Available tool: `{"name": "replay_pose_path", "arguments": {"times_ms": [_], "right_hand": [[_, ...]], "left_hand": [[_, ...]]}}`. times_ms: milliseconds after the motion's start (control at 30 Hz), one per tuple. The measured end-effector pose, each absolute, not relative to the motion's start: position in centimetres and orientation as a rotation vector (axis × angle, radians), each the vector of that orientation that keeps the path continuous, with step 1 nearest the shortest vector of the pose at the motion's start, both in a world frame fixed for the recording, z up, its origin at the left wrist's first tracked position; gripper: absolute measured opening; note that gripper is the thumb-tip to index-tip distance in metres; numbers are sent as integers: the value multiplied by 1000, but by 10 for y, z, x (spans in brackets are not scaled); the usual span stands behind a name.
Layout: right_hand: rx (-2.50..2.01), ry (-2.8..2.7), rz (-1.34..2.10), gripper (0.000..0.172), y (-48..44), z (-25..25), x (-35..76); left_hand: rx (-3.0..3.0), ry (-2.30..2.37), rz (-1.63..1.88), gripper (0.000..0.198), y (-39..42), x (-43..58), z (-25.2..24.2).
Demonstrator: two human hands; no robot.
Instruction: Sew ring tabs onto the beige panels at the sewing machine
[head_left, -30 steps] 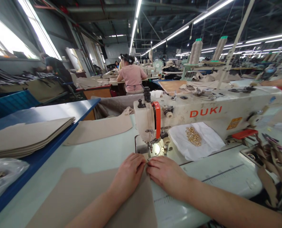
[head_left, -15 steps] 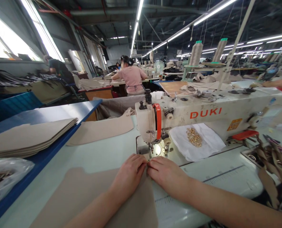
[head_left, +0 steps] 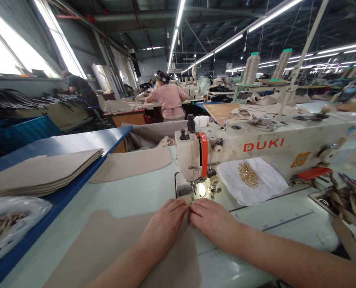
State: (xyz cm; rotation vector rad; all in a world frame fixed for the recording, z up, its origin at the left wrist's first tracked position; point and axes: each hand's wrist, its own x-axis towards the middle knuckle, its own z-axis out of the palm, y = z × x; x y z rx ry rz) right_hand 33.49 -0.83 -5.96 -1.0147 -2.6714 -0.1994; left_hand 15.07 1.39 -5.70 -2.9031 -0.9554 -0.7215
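Note:
A beige fabric panel [head_left: 106,244] lies flat on the pale green sewing table [head_left: 142,192] in front of me. My left hand [head_left: 162,228] rests on its far right corner, fingers curled down onto the cloth. My right hand [head_left: 213,224] meets it fingertip to fingertip, pinching the panel's edge just in front of the needle and presser foot [head_left: 193,188] of the white DUKI sewing machine [head_left: 255,148]. What the fingertips pinch besides the cloth is hidden.
A stack of beige panels [head_left: 42,172] sits on a blue tray at left, another panel [head_left: 132,164] behind it. Gold rings on white cloth [head_left: 248,176] lie under the machine arm. Beige strips [head_left: 348,208] at right, plastic bag [head_left: 10,224] at left. Other workers sit farther back.
Both hands stay pinched at the panel's corner by the needle; only the camera has shifted slightly, so the scene sits a little to the right.

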Motion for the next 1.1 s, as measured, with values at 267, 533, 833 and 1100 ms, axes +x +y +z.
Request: {"name": "replay_pose_path", "arguments": {"times_ms": [267,533,833,1100], "right_hand": [[-1022,-2712,-253,8,2,-55,349],[-1069,-2659,-150,7,16,-60,357],[-1111,-2615,-69,9,23,-63,359],[-1168,-2634,-98,11,24,-57,358]], "left_hand": [[-2917,-963,-763,22,26,165,-60],[-2906,-961,-951,23,46,174,-64],[-2903,-906,-976,25,60,175,-67],[-2893,-904,-1043,26,67,174,-70]]}}
